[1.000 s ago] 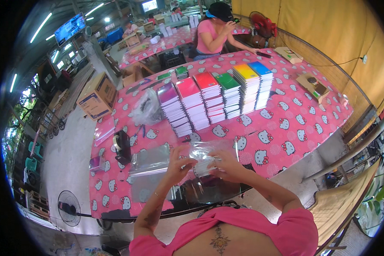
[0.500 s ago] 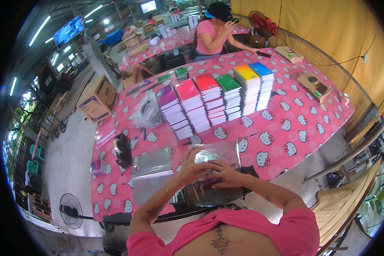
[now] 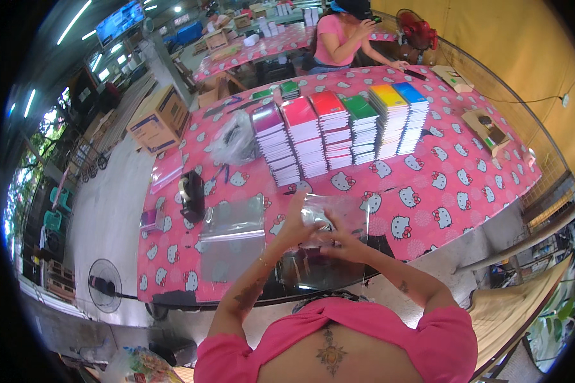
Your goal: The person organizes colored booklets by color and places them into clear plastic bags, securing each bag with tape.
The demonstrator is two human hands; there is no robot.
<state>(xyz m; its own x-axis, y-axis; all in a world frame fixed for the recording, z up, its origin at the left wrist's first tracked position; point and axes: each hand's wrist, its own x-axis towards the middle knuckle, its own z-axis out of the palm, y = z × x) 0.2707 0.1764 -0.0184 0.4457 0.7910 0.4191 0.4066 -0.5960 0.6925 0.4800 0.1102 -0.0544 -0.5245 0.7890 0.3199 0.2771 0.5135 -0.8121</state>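
A clear plastic bag [image 3: 348, 210] lies near the front edge of the pink patterned table, over a dark, see-through patch. My left hand [image 3: 296, 225] is on its left part, fingers stretched forward and thumb apart. My right hand [image 3: 344, 244] comes in from the right, its fingers spread over the bag's middle. Whether any fingertip pinches the film cannot be made out. Left of my hands lies a pile of clear plastic bags [image 3: 235, 217]. Beyond them stand tall stacks of spiral notebooks in purple, red [image 3: 299, 112], green [image 3: 360, 108], yellow [image 3: 388, 96] and blue.
A black tape dispenser [image 3: 191, 196] stands at the left, near a crumpled clear bag [image 3: 235, 139]. A cardboard box [image 3: 160, 120] sits beyond the table's left edge. Across the table a person in pink [image 3: 336, 41] rests a hand by a dark object. A red fan [image 3: 416, 29] stands behind.
My hands have moved apart a little, and the right fingers have spread from where they overlapped the left. The whole view has shifted slightly.
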